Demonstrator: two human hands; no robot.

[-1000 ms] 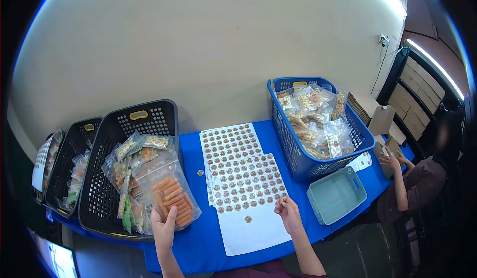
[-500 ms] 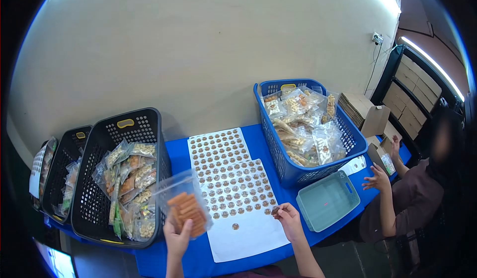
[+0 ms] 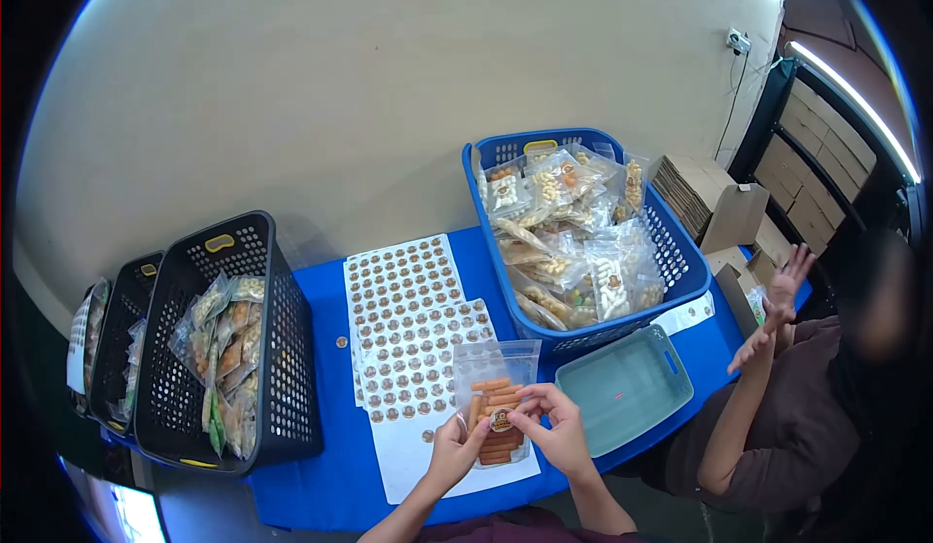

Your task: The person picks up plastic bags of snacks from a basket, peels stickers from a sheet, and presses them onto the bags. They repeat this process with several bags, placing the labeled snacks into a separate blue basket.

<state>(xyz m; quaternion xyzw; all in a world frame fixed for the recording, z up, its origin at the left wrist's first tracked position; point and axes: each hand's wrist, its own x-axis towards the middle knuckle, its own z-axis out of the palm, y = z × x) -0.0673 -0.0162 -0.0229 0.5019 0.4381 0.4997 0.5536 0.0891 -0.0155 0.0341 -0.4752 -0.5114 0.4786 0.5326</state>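
Observation:
A clear zip bag of orange-brown stick snacks [image 3: 499, 449] is held upright over the sticker sheets [image 3: 418, 349]. My left hand [image 3: 455, 456] grips the bag's left side, its thumb near the sticker. My right hand [image 3: 556, 431] has its fingertips pinched on a round brown sticker [image 3: 501, 420], which lies against the front of the bag. The sheets carry rows of round stickers, with a bare white part at the bottom. A single sticker [image 3: 428, 436] sits low on the sheet, and another [image 3: 341, 342] is on the blue cloth to the left.
A blue basket [image 3: 603, 334] full of snack bags stands behind a pale green tray [image 3: 627, 388]. Black baskets [image 3: 292, 349] with snack bags stand at left. Cardboard boxes [image 3: 734, 218] are at right. A co-worker [image 3: 777, 417] sits at the right with both hands raised.
The bag has moved right, in front of me, and my right hand has brought the sticker onto it. The co-worker's hands have come closer together. The view has shifted slightly.

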